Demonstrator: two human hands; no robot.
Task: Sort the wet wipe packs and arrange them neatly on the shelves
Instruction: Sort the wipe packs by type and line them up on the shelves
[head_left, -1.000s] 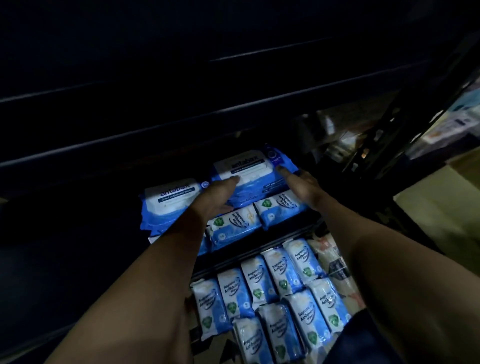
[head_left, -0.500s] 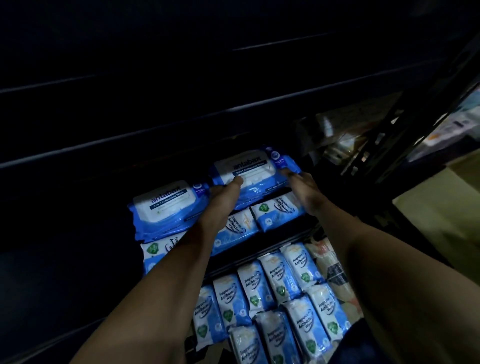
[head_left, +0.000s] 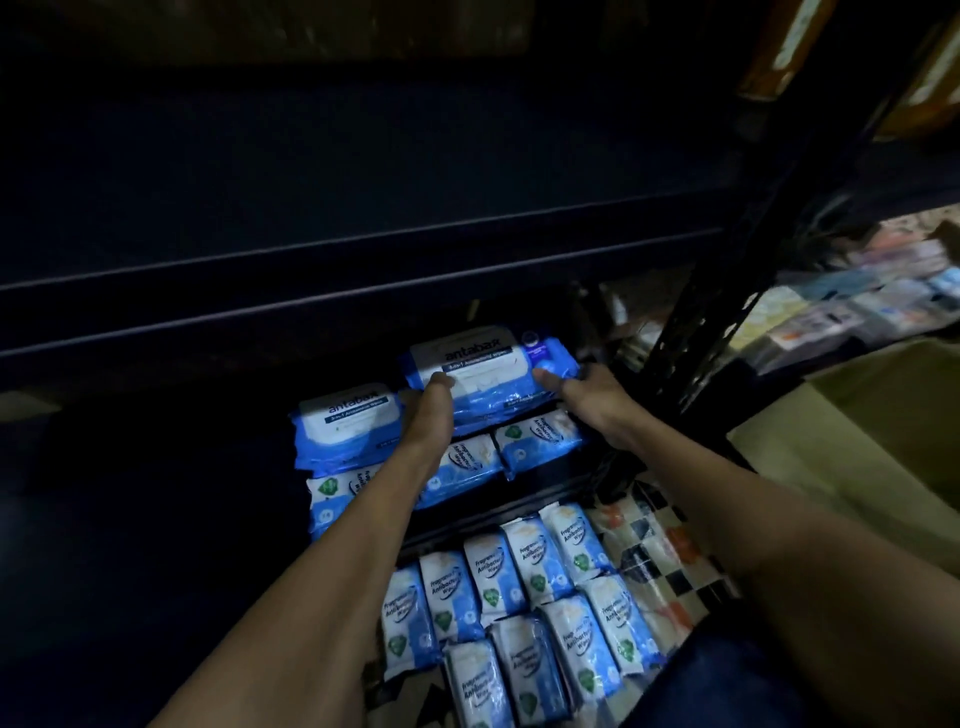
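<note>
Pretty dark shot, so take the details loosely. The person has both hands on the big antabax pack (head_left: 488, 371) sitting at the back right of the lower shelf (head_left: 519, 506). The left hand (head_left: 426, 410) touches the pack's left front edge at about 9 o'clock, and the right hand (head_left: 587, 392) is at its right end, around 3 o'clock. The fingers look like they curl around the pack's edges, but the blur and low light make it hard to call the grip for sure.

A second antabax pack (head_left: 343, 426) lies just beside the first, at its 8 o'clock, touching the left wrist area. In front of both, a row of smaller antibacterial wipe packs (head_left: 537, 436) lies along the shelf front, partly covered by the left forearm.

Below the shelf, at 6 o'clock, 2 rows of small upright packs (head_left: 519, 582) stand packed together; the bottom ones are cut off by the frame. A checkered bag (head_left: 660, 561) sits to their right. The upper shelf (head_left: 363, 291) is nearly black. A perforated rack post (head_left: 727, 291) stands at 2 o'clock, with blurry goods (head_left: 857, 296) behind it.
</note>
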